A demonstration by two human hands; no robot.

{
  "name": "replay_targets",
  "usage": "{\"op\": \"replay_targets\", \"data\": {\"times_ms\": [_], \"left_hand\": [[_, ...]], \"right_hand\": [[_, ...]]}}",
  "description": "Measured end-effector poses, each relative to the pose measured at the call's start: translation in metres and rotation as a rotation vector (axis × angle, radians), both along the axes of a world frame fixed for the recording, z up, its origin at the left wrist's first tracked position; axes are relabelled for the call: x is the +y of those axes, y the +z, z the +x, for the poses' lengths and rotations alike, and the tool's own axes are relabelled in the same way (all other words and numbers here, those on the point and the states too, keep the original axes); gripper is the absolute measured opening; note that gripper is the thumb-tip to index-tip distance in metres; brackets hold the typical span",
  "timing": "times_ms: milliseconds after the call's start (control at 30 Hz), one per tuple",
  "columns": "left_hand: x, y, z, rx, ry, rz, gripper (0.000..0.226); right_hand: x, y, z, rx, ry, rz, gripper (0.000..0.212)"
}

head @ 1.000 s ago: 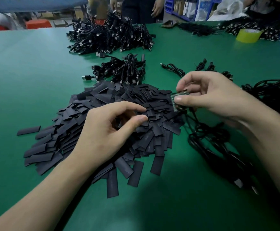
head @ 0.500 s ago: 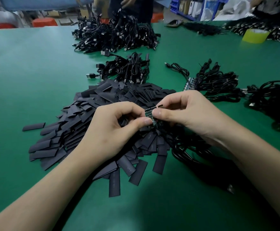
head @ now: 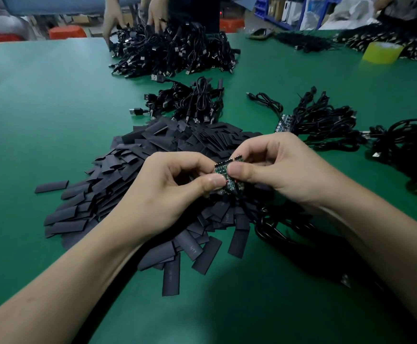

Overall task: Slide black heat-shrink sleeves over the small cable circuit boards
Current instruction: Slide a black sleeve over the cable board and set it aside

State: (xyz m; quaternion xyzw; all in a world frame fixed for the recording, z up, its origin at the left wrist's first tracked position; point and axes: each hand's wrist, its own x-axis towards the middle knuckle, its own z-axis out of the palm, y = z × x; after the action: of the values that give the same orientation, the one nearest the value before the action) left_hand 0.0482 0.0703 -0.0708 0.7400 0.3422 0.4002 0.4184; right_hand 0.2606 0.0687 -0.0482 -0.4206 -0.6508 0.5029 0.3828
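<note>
Green bench (head: 53, 108) heaped with sleeves (head: 108, 187).
Left hand (head: 167, 194), right hand (head: 276, 170) together, pinching circuit board (head: 223, 170); probably light, stiff, best held by edges.

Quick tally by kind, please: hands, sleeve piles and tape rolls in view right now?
Hands: 4 (left hand and right hand pinching circuit boards; another person's hands at the far cable heap)
Sleeve piles: 1
Tape rolls: 1, yellow
Total: 6
</note>
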Motion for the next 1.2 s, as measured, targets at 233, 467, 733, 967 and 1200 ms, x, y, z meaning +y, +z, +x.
{"op": "replay_targets", "data": {"times_ms": [233,467,733,967,1200], "left_hand": [[0.000,0.001,0.000,-0.071,-0.068,-0.050,0.008],[-0.003,0.000,0.000,0.010,0.078,0.024,0.014],[-0.006,0.002,0.002,0.081,0.196,0.118,0.014],[-0.006,0.001,0.003,0.005,0.161,0.057,0.008],[-0.002,0.000,0.001,-0.075,0.121,0.029,0.011]], "right_hand": [[0.001,-0.003,0.002,0.090,0.061,-0.076,0.013],[0.016,0.013,0.048,-0.655,-0.297,0.141,0.016],[0.024,0.015,0.090,-0.997,-0.642,0.207,0.015],[0.018,0.023,0.075,0.021,-0.708,0.084,0.012],[0.018,0.026,0.089,0.119,-0.850,0.126,0.015]]}}
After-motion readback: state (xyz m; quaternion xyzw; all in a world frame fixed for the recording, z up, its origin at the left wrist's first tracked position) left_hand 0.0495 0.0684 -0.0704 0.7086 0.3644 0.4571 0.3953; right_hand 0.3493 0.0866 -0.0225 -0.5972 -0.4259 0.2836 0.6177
